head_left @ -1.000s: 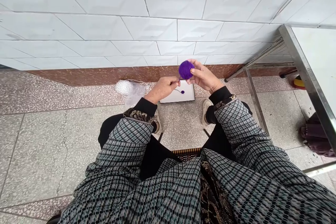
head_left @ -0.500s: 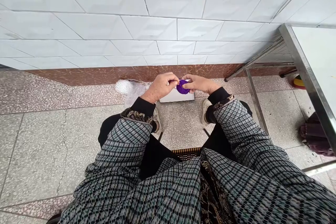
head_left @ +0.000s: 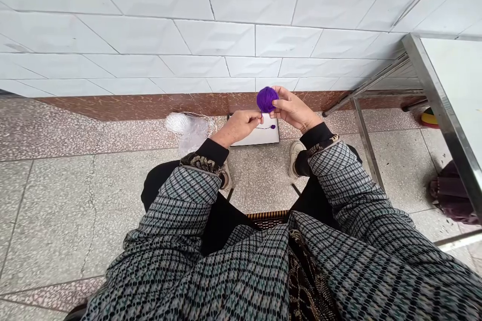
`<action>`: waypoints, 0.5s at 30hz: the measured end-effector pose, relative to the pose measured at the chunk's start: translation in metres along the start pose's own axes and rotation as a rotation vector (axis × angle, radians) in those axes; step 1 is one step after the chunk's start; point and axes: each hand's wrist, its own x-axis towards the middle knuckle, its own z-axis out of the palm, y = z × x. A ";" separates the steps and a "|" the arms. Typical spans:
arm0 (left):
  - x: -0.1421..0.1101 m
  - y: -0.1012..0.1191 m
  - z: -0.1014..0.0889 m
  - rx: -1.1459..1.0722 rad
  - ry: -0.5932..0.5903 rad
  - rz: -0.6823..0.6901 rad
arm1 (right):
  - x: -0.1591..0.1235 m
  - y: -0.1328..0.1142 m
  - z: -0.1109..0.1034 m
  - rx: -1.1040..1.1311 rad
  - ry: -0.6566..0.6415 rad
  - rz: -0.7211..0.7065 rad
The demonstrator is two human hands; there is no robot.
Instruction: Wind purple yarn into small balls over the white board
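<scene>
A round ball of purple yarn (head_left: pixel 266 100) is in my right hand (head_left: pixel 294 109), gripped between thumb and fingers. Just below and left of it, my left hand (head_left: pixel 243 125) pinches a strand of the same yarn close to the ball. Beneath both hands a shallow white box lid or tray with a dark rim (head_left: pixel 259 136) lies on the floor. Inside it rests a small dark purple clump of yarn (head_left: pixel 273 127), with a thin strand running left from it behind my left hand.
White yarn in clear plastic (head_left: pixel 188 129) lies on the floor to the left. A metal-framed table (head_left: pixel 433 90) stands at the right, with dark purple cloth (head_left: pixel 454 193) below it. The tiled wall (head_left: pixel 226 40) rises in front. My shoes (head_left: pixel 296 159) flank the tray.
The purple ball dipped low over the tray with both hands close together, then came back up. My left hand has moved lower relative to the ball. The small clump has shifted right.
</scene>
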 end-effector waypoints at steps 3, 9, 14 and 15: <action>-0.003 0.007 0.003 0.037 -0.076 0.100 | 0.006 0.007 0.004 -0.144 0.176 -0.014; -0.006 0.004 -0.010 0.124 0.042 0.179 | 0.003 0.008 0.006 -0.602 0.087 0.291; -0.004 -0.004 -0.020 0.116 0.147 0.093 | -0.008 -0.004 0.001 -0.378 -0.346 0.310; -0.003 -0.005 -0.020 0.102 0.167 0.063 | -0.009 -0.006 0.000 -0.276 -0.366 0.242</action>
